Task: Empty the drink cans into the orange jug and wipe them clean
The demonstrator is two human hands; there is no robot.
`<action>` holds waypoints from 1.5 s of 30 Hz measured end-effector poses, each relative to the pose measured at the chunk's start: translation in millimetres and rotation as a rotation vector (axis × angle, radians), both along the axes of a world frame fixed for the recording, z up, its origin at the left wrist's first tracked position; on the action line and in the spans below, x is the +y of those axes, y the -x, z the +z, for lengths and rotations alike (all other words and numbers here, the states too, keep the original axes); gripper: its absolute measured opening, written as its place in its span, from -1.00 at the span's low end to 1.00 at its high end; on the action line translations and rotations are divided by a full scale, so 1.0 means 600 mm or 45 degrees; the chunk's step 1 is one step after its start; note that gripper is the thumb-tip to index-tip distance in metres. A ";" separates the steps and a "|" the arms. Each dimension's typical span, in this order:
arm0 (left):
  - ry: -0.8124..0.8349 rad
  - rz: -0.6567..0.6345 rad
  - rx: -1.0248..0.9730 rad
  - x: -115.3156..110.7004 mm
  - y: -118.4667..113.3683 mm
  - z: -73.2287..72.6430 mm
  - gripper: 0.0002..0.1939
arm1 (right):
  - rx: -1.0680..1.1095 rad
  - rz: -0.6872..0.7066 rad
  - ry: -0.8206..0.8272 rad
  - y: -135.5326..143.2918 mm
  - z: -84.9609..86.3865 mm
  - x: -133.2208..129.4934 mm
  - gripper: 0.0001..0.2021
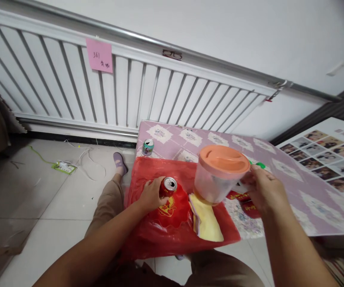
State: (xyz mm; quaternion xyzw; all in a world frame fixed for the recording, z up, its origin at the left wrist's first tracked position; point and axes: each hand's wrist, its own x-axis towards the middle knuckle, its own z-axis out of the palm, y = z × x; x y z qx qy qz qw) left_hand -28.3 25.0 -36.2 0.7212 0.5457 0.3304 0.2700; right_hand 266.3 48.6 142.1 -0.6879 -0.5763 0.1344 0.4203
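Note:
My left hand [151, 195] is wrapped round a red drink can [169, 185] with an opened silver top. The can stands upright over a red scalloped plate [179, 213] with a yellow print. My right hand [266, 187] is closed at the right side of a clear plastic pitcher [208, 183] with an orange lid [224, 158]; its handle is hidden by the fingers. Below the pitcher lies a folded yellow cloth [207, 223]. Red packages with yellow writing [250, 207] show partly behind my right hand, along with a green cap [260, 165].
A red plastic sheet [148, 169] covers the near left part of the table, over a purple flowered tablecloth [190, 137]. A small green can [148, 147] stands at the far left corner. Behind is a white radiator [157, 91]; a photo board [324, 159] leans at right.

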 end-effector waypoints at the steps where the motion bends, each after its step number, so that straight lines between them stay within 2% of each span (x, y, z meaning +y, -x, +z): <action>1: -0.003 0.007 -0.010 0.000 -0.001 -0.001 -0.20 | 0.123 -0.038 -0.036 -0.003 -0.012 0.009 -0.59; 4: -0.017 0.016 -0.023 0.002 -0.003 -0.008 -0.20 | 0.598 -0.145 -0.180 0.000 -0.051 0.036 -0.61; 7: -0.016 0.020 -0.035 0.004 -0.005 -0.016 -0.18 | 0.771 -0.151 -0.285 0.013 -0.093 0.064 -0.54; 10: -0.022 0.024 -0.040 0.005 -0.006 -0.021 -0.18 | 0.843 -0.182 -0.376 0.026 -0.131 0.093 -0.46; 14: -0.044 0.023 -0.039 0.008 -0.009 -0.026 -0.17 | 0.917 -0.226 -0.453 0.039 -0.166 0.121 -0.44; 21: -0.072 0.064 -0.095 0.011 -0.011 -0.039 -0.17 | 0.976 -0.235 -0.419 0.047 -0.208 0.134 -0.49; 26: -0.071 0.046 -0.107 0.012 -0.011 -0.041 -0.18 | 0.948 -0.143 -0.310 0.028 -0.226 0.134 -0.53; 29: -0.052 0.048 -0.110 0.012 -0.011 -0.041 -0.19 | 0.896 -0.105 -0.256 0.005 -0.233 0.108 -0.43; 31: -0.043 0.043 -0.110 0.011 -0.011 -0.042 -0.19 | 0.851 -0.117 -0.231 -0.011 -0.240 0.074 -0.38; 33: -0.041 0.040 -0.111 0.011 -0.010 -0.042 -0.20 | 0.724 -0.098 -0.184 -0.022 -0.247 0.029 -0.43; 36: -0.058 0.044 -0.124 0.010 -0.010 -0.041 -0.21 | 0.062 0.082 -0.084 -0.018 -0.261 -0.043 -0.54; 38: -0.063 0.045 -0.131 0.009 -0.011 -0.039 -0.21 | -0.272 0.124 0.027 -0.002 -0.271 -0.083 -0.52; 41: -0.054 0.045 -0.128 0.007 -0.012 -0.033 -0.22 | -0.546 0.092 0.284 0.026 -0.289 -0.120 -0.47; 43: -0.049 0.047 -0.129 0.006 -0.013 -0.030 -0.23 | -0.625 0.086 0.449 0.034 -0.305 -0.130 -0.45; 45: -0.047 0.053 -0.131 0.006 -0.013 -0.028 -0.23 | -0.629 0.103 0.512 0.031 -0.323 -0.131 -0.46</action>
